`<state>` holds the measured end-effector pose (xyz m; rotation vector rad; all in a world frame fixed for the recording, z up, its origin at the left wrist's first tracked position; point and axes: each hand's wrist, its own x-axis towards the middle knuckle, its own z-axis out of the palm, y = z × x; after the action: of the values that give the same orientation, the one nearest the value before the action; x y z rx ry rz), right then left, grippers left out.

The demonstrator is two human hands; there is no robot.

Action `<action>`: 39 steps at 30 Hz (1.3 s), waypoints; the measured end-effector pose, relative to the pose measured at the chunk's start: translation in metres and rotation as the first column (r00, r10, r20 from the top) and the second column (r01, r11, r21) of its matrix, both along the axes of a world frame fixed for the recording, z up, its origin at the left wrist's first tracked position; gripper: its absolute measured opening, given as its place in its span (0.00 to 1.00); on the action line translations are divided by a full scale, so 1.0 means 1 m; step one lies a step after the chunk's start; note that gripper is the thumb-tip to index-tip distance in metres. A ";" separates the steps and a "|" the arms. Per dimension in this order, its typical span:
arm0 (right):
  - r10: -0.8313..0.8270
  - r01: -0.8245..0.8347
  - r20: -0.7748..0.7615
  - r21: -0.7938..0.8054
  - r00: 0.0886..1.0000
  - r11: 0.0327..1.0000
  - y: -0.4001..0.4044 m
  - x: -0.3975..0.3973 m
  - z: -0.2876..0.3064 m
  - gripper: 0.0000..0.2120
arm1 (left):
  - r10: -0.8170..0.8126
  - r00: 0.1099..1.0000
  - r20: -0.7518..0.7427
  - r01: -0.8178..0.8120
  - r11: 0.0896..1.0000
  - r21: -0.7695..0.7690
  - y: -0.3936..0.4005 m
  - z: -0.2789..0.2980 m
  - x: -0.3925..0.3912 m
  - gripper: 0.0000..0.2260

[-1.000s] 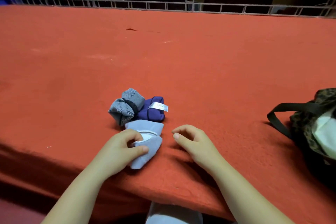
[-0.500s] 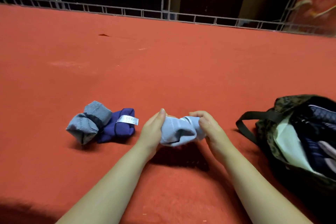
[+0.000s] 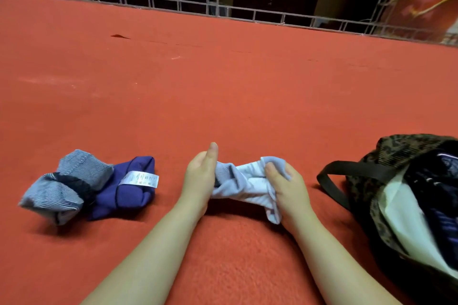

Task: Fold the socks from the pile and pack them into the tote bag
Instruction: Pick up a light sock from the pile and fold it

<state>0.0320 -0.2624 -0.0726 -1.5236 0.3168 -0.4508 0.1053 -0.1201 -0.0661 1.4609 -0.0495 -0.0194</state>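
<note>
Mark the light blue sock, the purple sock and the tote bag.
light blue sock (image 3: 250, 184): head view, bunched middle between both hands.
purple sock (image 3: 128, 195): head view, body below its white label.
tote bag (image 3: 401, 148): head view, patterned upper rim.

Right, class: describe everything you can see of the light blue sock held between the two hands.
The light blue sock is soft knit fabric, pale blue with whiter patches, bunched and twisted into a crumpled roll. It is held just above the red table covering, between the sock pile and the tote bag. The left hand grips its left end; the right hand holds its right end with curled fingers. A loose corner hangs down below the right hand.
</note>
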 end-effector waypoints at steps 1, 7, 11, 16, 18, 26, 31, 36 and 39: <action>-0.022 0.021 0.013 0.050 1.000 0.999 -0.004 -0.001 0.000 0.07 | 0.040 0.999 -0.030 -0.041 0.999 -0.013 0.003 -0.002 0.005 0.18; -0.015 0.016 -0.026 0.031 1.000 0.999 -0.017 -0.006 -0.009 0.08 | 0.026 0.998 0.059 -0.030 0.996 0.083 0.009 -0.011 0.008 0.12; -0.037 0.037 -0.017 0.000 0.999 0.999 -0.017 -0.004 -0.017 0.13 | -0.026 0.906 0.423 -0.044 0.987 0.154 0.009 -0.007 -0.016 0.09; 0.062 -0.063 -0.035 -0.025 0.997 0.998 -0.017 -0.003 -0.017 0.25 | -0.369 0.704 0.607 0.003 0.856 0.517 0.004 -0.021 -0.014 0.08; 0.161 -0.161 -0.016 -0.016 0.987 0.987 -0.017 -0.003 -0.015 0.23 | -0.355 0.731 0.583 0.011 0.860 0.510 0.003 -0.022 -0.008 0.10; 0.286 -0.280 -0.007 0.185 0.958 0.942 -0.017 -0.007 -0.013 0.18 | -0.349 0.896 0.275 0.280 0.924 0.260 0.008 -0.018 -0.004 0.10; 0.222 -0.222 -0.033 0.008 0.974 0.975 -0.019 -0.003 -0.014 0.23 | -0.245 0.927 0.283 0.178 0.953 0.245 0.012 -0.017 0.002 0.09; -0.025 0.024 0.015 0.050 1.000 0.998 -0.024 -0.003 -0.011 0.11 | -0.014 0.987 0.160 0.007 0.999 0.040 0.016 -0.017 0.011 0.14; -0.016 0.012 0.044 0.076 0.999 0.997 -0.025 -0.004 -0.013 0.17 | 0.001 0.998 0.055 0.005 0.994 -0.109 0.017 -0.018 0.014 0.15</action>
<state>0.0279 -0.2879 -0.0860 -1.4365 0.3064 -0.4782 0.1198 -0.1032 -0.0839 1.3515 -0.0957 0.0212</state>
